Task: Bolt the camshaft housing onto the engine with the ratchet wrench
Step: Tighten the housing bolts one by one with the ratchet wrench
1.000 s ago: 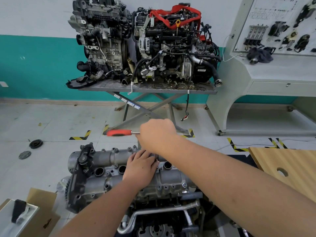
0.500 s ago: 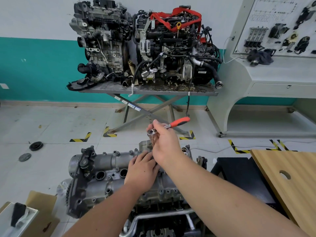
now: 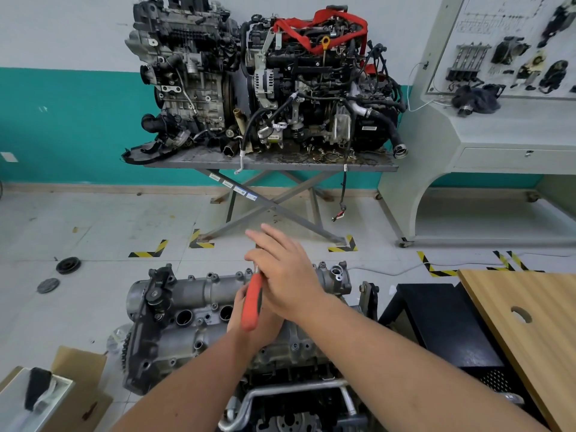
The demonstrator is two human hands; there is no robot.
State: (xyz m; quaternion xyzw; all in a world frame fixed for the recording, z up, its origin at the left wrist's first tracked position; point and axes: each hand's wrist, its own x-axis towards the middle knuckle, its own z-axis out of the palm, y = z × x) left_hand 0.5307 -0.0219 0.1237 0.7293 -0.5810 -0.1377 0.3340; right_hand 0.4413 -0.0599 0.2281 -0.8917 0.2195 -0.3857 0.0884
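Both hands over the camshaft housing (image 3: 199, 307) atop the engine (image 3: 280, 385) — right hand (image 3: 286, 275), fingers straight and together, lying against the ratchet wrench (image 3: 253, 302), red handle angled toward the camera — left hand (image 3: 246, 319) mostly hidden beneath, finger state unclear.

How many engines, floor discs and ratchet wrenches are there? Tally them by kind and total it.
Engines: 3
Floor discs: 2
Ratchet wrenches: 1
Total: 6
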